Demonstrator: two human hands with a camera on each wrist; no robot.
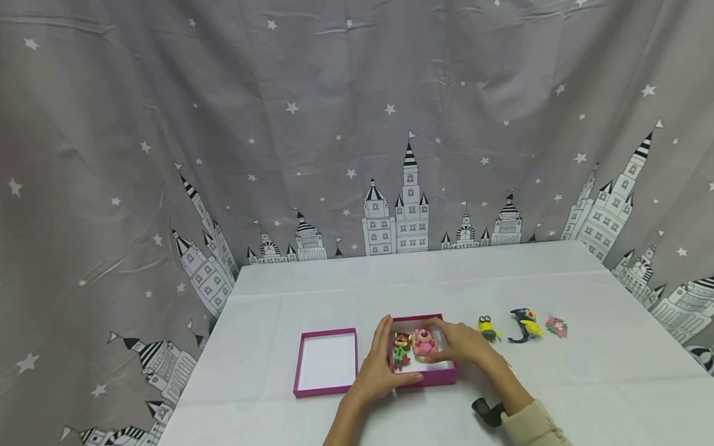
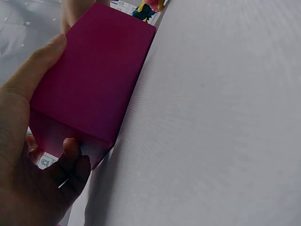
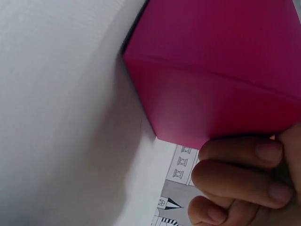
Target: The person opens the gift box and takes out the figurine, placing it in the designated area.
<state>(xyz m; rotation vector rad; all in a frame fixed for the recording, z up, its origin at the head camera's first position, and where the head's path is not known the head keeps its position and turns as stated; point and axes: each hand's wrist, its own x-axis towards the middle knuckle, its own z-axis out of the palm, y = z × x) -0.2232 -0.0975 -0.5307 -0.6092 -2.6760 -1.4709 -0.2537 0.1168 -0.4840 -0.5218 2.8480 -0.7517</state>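
Note:
A magenta box (image 1: 426,378) with a white inside stands on the table. In it lie a fox figure (image 1: 401,350) in a green shirt and, to its right, a pink bear figure (image 1: 425,344). My left hand (image 1: 375,371) grips the box at its left end, thumb along the front wall (image 2: 89,70) and fingers at the side. Reaching over the right end, my right hand (image 1: 460,342) has its thumb and index finger around the pink bear. Its other fingers (image 3: 240,176) are curled outside the box's end wall.
Left of the box lies its lid (image 1: 325,389), white side up. To the right are a yellow minion figure (image 1: 487,328), a black, blue and yellow figure (image 1: 527,324) and a small pink figure (image 1: 556,326). A grey castle-print curtain (image 1: 334,124) hangs behind the table.

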